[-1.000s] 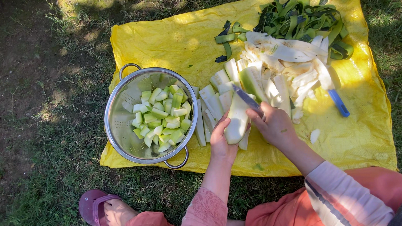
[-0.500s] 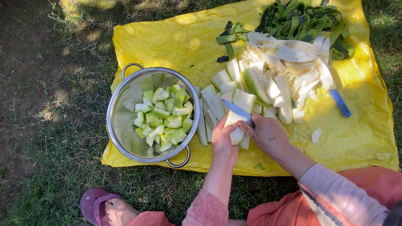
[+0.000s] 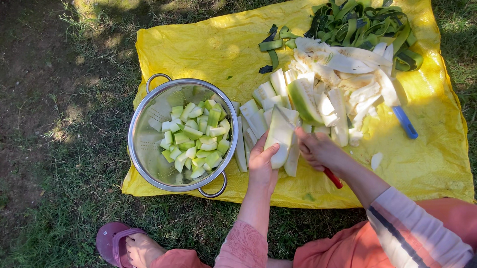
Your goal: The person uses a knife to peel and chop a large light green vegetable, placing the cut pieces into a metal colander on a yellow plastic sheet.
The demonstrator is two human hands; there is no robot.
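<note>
My left hand grips the near end of a long pale green gourd wedge, held over a yellow sheet. My right hand is closed on a knife with a red handle; its blade lies edge-on along the wedge and is mostly hidden. Next to the wedge, on the sheet, lie more peeled gourd pieces. To the left stands a steel colander holding several cut gourd cubes.
A heap of white gourd cores and dark green peels fills the sheet's far right. A blue-handled tool lies beside it. Grass surrounds the sheet. My foot in a maroon sandal rests at the bottom left.
The knife blade lay crosswise over the wedge; now it runs lengthwise along it, and the red handle shows below my right hand. The wedge has shifted slightly left.
</note>
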